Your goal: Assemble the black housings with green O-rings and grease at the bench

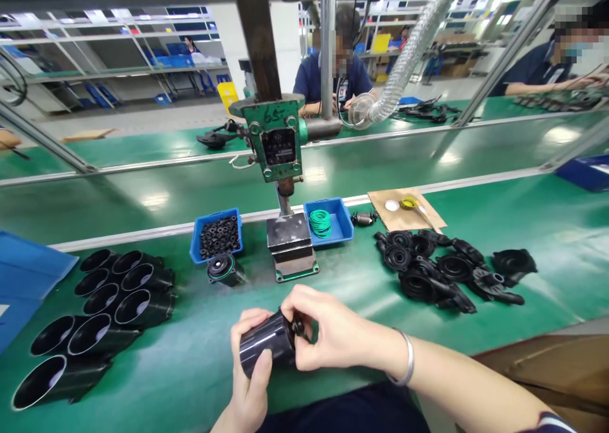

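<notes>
My left hand is wrapped round a glossy black plastic cylinder housing, held just above the near edge of the green bench. My right hand pinches the housing's right end, fingers closed on a small black part there. A silver bangle sits on my right wrist. A single assembled black housing stands ahead on the bench, beside a small bench press.
Several open black cylinder housings lie at the left. A blue bin of black rings and a blue bin of green rings flank the press. Black caps are heaped at the right. People work across the green conveyor.
</notes>
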`<state>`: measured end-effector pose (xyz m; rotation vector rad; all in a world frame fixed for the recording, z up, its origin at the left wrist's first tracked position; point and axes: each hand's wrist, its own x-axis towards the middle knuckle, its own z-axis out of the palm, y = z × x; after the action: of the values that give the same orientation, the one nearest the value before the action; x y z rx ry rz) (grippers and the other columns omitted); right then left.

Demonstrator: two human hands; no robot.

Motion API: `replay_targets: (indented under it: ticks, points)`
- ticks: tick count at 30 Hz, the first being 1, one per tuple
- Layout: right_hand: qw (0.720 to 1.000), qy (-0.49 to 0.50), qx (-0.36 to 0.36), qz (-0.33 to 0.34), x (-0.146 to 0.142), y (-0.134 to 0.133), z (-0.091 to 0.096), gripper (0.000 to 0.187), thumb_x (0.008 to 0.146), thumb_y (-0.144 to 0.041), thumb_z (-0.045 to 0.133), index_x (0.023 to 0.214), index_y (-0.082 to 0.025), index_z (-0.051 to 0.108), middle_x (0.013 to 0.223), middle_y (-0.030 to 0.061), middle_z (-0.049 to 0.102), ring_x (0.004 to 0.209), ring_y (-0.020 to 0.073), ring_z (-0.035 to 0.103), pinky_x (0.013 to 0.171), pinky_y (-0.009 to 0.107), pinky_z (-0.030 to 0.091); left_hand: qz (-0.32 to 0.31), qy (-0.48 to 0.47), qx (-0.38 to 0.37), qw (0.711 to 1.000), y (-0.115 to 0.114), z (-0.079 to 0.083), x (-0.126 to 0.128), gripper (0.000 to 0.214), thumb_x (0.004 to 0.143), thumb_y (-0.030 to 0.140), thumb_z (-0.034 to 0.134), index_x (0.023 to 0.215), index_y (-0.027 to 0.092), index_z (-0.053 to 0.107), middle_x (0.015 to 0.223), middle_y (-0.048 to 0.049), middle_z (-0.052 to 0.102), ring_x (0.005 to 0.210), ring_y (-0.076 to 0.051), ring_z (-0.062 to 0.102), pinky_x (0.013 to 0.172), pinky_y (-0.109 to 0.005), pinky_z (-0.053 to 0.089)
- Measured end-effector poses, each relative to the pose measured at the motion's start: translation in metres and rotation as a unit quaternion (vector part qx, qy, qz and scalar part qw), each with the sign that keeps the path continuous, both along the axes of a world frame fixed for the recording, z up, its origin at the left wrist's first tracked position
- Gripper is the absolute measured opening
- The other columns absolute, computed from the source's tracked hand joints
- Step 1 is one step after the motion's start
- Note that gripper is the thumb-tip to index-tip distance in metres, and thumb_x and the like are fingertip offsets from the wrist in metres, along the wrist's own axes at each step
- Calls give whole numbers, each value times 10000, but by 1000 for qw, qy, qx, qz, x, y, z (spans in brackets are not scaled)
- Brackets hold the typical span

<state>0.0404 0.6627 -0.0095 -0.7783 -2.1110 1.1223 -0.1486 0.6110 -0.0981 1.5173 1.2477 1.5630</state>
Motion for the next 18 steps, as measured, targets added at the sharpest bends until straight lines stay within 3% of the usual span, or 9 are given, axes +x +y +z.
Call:
replay_targets:
  ticks: [2, 5, 7, 9, 12, 14, 16, 18]
  points:
    - [988, -105, 115, 12, 3, 6, 19, 258, 718, -151, 600, 940, -215, 484, 926, -4, 455, 711, 116, 453, 626, 229, 410, -52, 5, 12, 999, 11, -1, -5, 388, 906, 513, 512, 1204, 266, 479, 1211, -86, 535, 1156, -269, 547, 967, -429, 495]
    - [927, -259, 268, 49, 1, 11, 28, 184, 813, -177, 545, 996, -172, 525, 984, 54, 490, 707, 145, 459, 623, 274, 404, -122, 77, -59, 988, 26, -5, -10, 634, 791, 413, 724, 1329, 277, 416, 1284, -97, 567, 1213, -287, 562, 1026, -453, 474]
    - [883, -328, 322, 90, -3, 16, 28, 144, 853, -214, 551, 977, -142, 557, 946, 63, 515, 674, 154, 468, 607, 293, 398, -140, 127, -113, 975, 29, -8, -9, 712, 749, 293, 765, 1359, 269, 399, 1308, -99, 577, 1219, -283, 574, 1040, -452, 469]
    - [866, -354, 338, 101, -8, 23, 34, 198, 894, -313, 568, 966, -129, 578, 939, 67, 533, 646, 153, 475, 585, 301, 393, -145, 158, -132, 968, 27, -11, -5, 641, 761, 260, 743, 1329, 249, 444, 1297, -93, 596, 1214, -273, 581, 1038, -437, 475]
    - [875, -317, 363, 53, -20, 35, 47, 405, 950, -483, 503, 1125, -125, 576, 1068, 109, 553, 798, 194, 538, 694, 324, 439, -107, 172, -138, 969, 20, -14, 6, 618, 746, 318, 759, 1299, 222, 498, 1252, -76, 628, 1161, -256, 610, 1004, -406, 506]
    - [875, -278, 391, 63, -33, 39, 45, 541, 955, -571, 446, 1270, -139, 530, 1171, 135, 552, 959, 239, 531, 825, 372, 440, -53, 171, -146, 973, 22, -16, 19, 567, 737, 353, 740, 1249, 187, 559, 1203, -58, 647, 1093, -235, 633, 965, -383, 537]
    - [869, -260, 403, 126, -50, 38, 27, 607, 934, -640, 422, 1332, -191, 513, 1259, 130, 548, 1033, 261, 508, 858, 408, 427, -1, 165, -157, 974, 33, -17, 38, 379, 811, 341, 618, 1156, 183, 619, 1141, -32, 661, 1028, -210, 645, 917, -380, 568]
    - [864, -264, 390, 178, -64, 35, 2, 593, 923, -652, 436, 1338, -241, 532, 1337, 111, 538, 1108, 276, 489, 849, 415, 423, 73, 151, -163, 972, 51, -16, 60, 269, 868, 287, 524, 1109, 252, 638, 1092, 13, 676, 1022, -198, 655, 901, -407, 583]
